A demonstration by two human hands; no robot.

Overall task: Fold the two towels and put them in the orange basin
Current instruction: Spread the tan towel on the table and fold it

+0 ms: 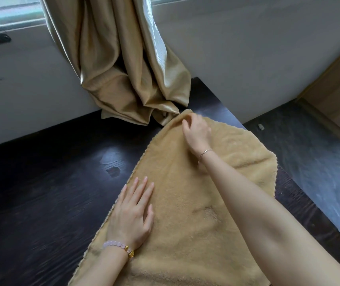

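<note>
Left hand (134, 211) presses towel (187, 240); right hand (198, 133) pinches its far corner

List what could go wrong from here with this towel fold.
1. The right hand pinches the far corner of the towel right beside the curtain hem; its grip might catch curtain fabric too.
2. The towel's right side reaches the edge of the table, and the left hand presses only its left side, so pulling could drag it off.

Tan towel (185, 203), gold curtain (123, 58), dark table (41, 182)
</note>
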